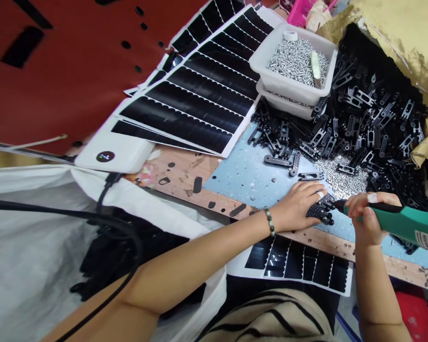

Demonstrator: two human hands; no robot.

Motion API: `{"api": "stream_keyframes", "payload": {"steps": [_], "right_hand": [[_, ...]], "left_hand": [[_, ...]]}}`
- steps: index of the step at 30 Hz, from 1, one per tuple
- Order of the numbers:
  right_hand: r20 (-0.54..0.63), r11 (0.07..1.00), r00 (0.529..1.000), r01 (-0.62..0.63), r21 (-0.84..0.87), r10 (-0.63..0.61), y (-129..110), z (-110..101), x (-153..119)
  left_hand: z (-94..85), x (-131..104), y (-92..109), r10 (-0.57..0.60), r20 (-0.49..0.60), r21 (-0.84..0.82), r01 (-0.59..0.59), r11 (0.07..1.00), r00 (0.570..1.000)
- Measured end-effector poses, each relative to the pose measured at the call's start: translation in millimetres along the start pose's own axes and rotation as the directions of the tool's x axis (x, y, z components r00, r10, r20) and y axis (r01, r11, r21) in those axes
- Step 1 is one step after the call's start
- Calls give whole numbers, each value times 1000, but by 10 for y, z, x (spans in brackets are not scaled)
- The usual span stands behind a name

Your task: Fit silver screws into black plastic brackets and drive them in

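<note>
My left hand (299,206) lies on the blue mat near the table's front edge, its fingers over a small group of black plastic parts (319,213). My right hand (369,216) is wrapped round a green electric screwdriver (410,225), whose dark tip points left and meets the parts beside my left fingers. Behind both hands lies a patch of small silver screws (347,178). Loose black parts (364,123) are heaped beyond them.
A white bin (255,59) of screws stands stacked on another behind the mat. Sheets of black stickers (199,90) cover the table's left part, beside a white device (116,154). Another sticker sheet (294,261) hangs at the front edge. A black cable (57,209) crosses the left.
</note>
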State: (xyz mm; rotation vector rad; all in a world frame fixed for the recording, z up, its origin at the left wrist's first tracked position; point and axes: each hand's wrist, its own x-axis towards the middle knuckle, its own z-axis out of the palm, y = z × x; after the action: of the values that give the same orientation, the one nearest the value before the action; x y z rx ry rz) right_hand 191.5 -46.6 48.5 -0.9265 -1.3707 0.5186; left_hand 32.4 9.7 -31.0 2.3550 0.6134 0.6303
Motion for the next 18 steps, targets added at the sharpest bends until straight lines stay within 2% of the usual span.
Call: {"api": "stream_keyframes", "payload": {"steps": [11, 14, 18], "right_hand": [[49, 997, 996, -77, -17, 78, -2, 44, 88], [28, 999, 999, -44, -23, 45, -87, 34, 94], [11, 999, 1000, -11, 52, 11, -242, 74, 95]], "left_hand": [[37, 20, -14, 22, -73, -114, -30, 993, 997], [39, 24, -13, 28, -72, -119, -37, 992, 997], [37, 28, 0, 15, -57, -106, -21, 994, 998]]}}
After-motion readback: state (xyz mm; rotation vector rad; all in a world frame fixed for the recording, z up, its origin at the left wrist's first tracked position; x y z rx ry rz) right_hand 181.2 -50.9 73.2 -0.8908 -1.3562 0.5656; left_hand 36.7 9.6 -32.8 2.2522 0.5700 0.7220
